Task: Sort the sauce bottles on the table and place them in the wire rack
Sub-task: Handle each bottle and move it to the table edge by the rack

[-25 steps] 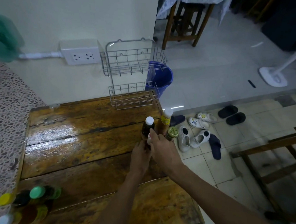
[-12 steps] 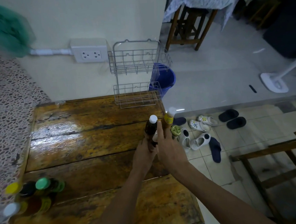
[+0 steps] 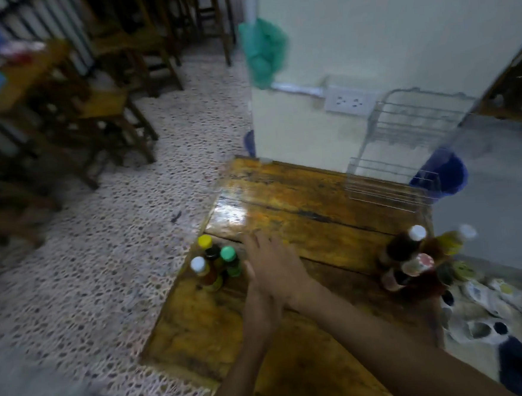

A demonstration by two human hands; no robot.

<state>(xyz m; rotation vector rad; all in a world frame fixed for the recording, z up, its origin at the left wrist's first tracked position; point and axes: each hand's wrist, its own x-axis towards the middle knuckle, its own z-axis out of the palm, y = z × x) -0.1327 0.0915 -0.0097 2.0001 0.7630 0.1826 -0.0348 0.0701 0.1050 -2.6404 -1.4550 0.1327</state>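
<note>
Sauce bottles [image 3: 215,264] stand just left of both empty, open hands [image 3: 274,277] at frame centre; others [image 3: 418,258] stand well right.

A modest eatery: wooden tables [image 3: 300,207], chairs [image 3: 116,93], sauce bottles [image 3: 215,263].

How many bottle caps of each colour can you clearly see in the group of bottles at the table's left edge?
Yellow cap: 1
Green cap: 1
White cap: 1
Total: 3 clearly visible; blur and overlap may hide others.
</note>
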